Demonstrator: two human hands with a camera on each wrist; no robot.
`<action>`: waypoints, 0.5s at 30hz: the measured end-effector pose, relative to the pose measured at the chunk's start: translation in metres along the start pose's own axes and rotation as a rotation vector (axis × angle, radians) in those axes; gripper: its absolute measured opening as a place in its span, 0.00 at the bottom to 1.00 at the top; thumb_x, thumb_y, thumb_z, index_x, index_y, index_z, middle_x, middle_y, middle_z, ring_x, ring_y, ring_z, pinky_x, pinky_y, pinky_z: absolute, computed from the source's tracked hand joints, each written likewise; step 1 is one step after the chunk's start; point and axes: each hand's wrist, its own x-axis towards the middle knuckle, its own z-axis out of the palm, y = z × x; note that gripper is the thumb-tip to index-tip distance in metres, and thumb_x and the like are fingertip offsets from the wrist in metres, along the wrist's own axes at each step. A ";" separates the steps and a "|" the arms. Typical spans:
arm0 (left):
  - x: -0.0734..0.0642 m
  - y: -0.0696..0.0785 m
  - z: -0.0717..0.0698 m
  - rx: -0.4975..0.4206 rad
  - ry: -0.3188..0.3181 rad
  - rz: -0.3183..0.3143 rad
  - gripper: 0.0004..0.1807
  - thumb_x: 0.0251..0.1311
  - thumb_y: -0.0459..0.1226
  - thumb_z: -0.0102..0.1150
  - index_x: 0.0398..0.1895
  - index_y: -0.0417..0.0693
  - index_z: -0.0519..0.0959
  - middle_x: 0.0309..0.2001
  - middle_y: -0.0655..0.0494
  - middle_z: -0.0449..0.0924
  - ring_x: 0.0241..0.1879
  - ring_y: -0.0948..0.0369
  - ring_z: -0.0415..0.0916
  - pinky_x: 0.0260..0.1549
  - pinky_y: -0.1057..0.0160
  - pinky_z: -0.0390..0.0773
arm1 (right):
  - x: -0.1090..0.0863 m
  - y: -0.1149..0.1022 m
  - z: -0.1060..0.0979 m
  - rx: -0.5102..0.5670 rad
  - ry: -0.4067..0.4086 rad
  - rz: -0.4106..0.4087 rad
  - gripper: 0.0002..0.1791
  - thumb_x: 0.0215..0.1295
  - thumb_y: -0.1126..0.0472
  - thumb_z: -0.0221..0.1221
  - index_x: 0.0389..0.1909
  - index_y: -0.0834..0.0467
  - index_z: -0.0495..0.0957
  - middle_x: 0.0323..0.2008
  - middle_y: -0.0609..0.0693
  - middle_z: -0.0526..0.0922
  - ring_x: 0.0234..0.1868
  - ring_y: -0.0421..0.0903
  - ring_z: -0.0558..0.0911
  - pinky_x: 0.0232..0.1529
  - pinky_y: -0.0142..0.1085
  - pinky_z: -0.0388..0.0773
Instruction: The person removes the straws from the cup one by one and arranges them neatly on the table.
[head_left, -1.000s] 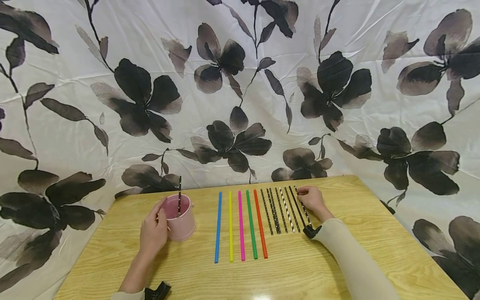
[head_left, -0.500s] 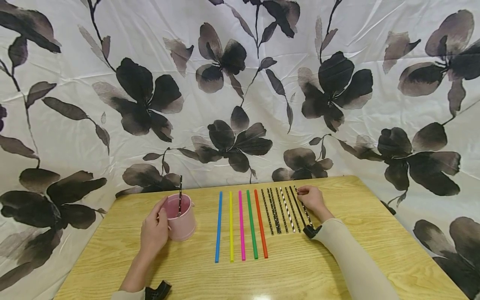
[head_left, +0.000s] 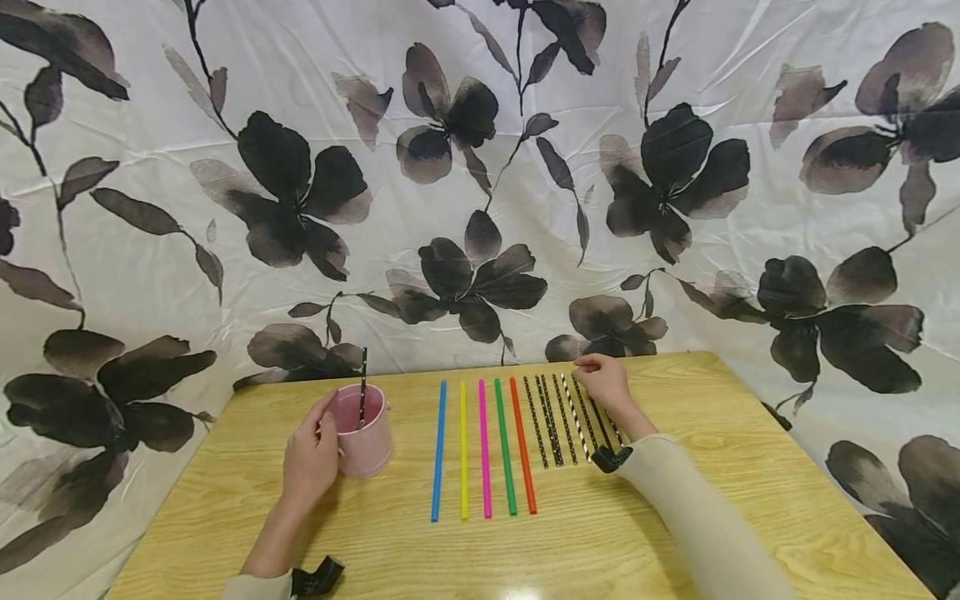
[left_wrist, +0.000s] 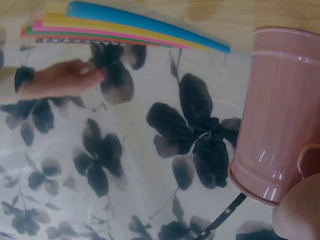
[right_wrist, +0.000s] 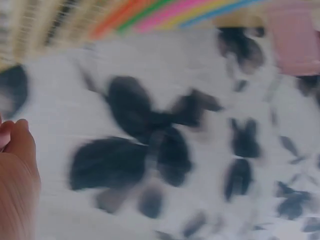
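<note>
My left hand grips the pink bucket at its left side, thumb outside near the rim. A black straw with white stars leans upright in the bucket and shows again below the bucket in the left wrist view. My right hand hovers over the far ends of the patterned straws, including a black-and-white striped straw. No straw shows in its fingers, and it partly covers the rightmost straws. The right wrist view is blurred, showing only part of the right hand.
A blue straw, yellow straw, pink straw, green straw and red straw lie in a row between bucket and patterned straws. The wooden table ends at a floral cloth.
My right hand has lifted from the rightmost patterned straw and moved left and slightly away from me. The left hand still holds the bucket in place.
</note>
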 end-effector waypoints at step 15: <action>-0.001 0.001 -0.001 0.002 0.001 0.007 0.21 0.65 0.45 0.34 0.59 0.61 0.67 0.53 0.53 0.71 0.44 0.54 0.71 0.38 0.51 0.69 | -0.057 -0.132 0.106 0.164 -0.231 -0.392 0.05 0.53 0.59 0.61 0.32 0.52 0.81 0.23 0.43 0.78 0.22 0.40 0.74 0.24 0.33 0.72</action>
